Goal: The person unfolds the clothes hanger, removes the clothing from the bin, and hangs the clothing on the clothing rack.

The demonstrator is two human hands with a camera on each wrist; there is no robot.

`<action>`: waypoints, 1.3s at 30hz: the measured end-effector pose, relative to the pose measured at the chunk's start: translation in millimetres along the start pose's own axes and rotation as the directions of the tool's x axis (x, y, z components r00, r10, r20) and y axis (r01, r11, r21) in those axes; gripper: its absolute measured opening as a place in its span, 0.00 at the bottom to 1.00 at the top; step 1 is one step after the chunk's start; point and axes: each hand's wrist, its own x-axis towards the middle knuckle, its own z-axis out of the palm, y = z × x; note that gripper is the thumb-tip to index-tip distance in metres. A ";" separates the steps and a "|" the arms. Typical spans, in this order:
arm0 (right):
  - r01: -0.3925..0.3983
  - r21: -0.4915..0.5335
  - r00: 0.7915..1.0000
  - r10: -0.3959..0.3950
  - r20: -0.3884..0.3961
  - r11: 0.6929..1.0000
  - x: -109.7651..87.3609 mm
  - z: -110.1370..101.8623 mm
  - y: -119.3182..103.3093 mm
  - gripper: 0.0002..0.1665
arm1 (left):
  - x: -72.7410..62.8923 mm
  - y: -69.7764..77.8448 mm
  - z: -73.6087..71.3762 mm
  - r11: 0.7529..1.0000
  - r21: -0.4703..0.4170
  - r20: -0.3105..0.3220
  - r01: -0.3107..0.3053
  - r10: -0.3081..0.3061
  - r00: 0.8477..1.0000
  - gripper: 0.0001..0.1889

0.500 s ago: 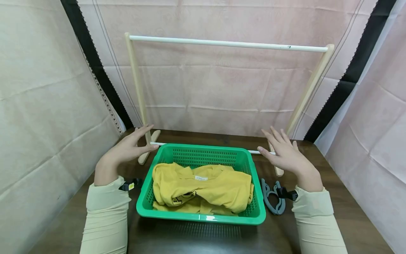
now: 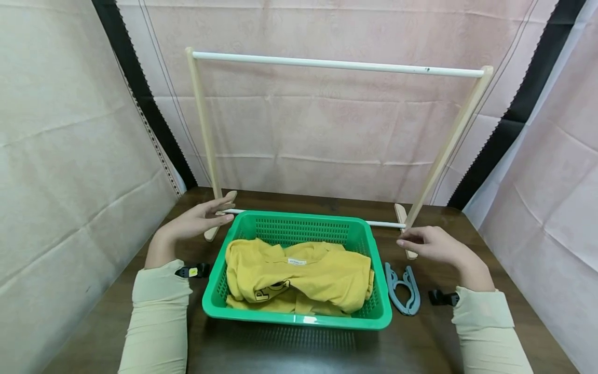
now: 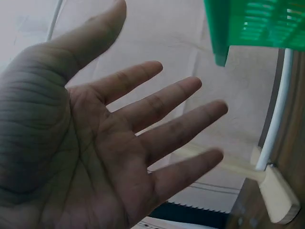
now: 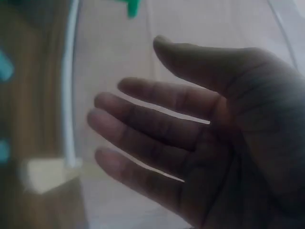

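Note:
A green plastic basket (image 2: 299, 321) stands on the dark table, holding a folded yellow garment (image 2: 322, 275) with a white neck label and dark print. Left of the basket's far corner hovers my left hand (image 2: 189, 227), its fingers spread and its palm bare in the left wrist view. My right hand (image 2: 439, 248) is off the basket's right side, above a blue spring clamp (image 2: 409, 291) lying on the table. In the right wrist view its fingers (image 4: 147, 138) bend loosely with nothing between them.
Behind the basket rises a rack with pale wooden posts (image 2: 204, 119) and a white top bar (image 2: 327, 63). Its lower white bar (image 2: 385, 224) runs behind the basket near the table. Light fabric walls (image 2: 70, 156) enclose both sides and the back.
My right hand has moved down and to the right, and its fingers have drawn in from a spread pose. My left hand has shifted slightly. Basket, garment and clamp stay put.

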 end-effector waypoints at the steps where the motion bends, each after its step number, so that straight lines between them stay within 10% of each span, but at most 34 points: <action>1: -0.018 0.018 1.000 0.017 0.023 1.000 -1.4 1.7 4.9 0.19 | 1.2 -2.0 0.9 1.000 -0.015 0.015 -0.001 0.001 1.000 0.37; 18: -0.250 0.252 0.942 0.175 0.288 0.935 -8.2 32.8 53.9 0.14 | 7.9 -5.2 10.2 0.997 -0.072 0.130 0.034 -0.024 0.991 0.37; 39: -0.273 0.065 0.948 0.257 0.188 0.960 6.0 54.1 49.1 0.20 | 10.9 -7.0 12.5 0.991 -0.131 0.172 0.036 -0.014 0.985 0.39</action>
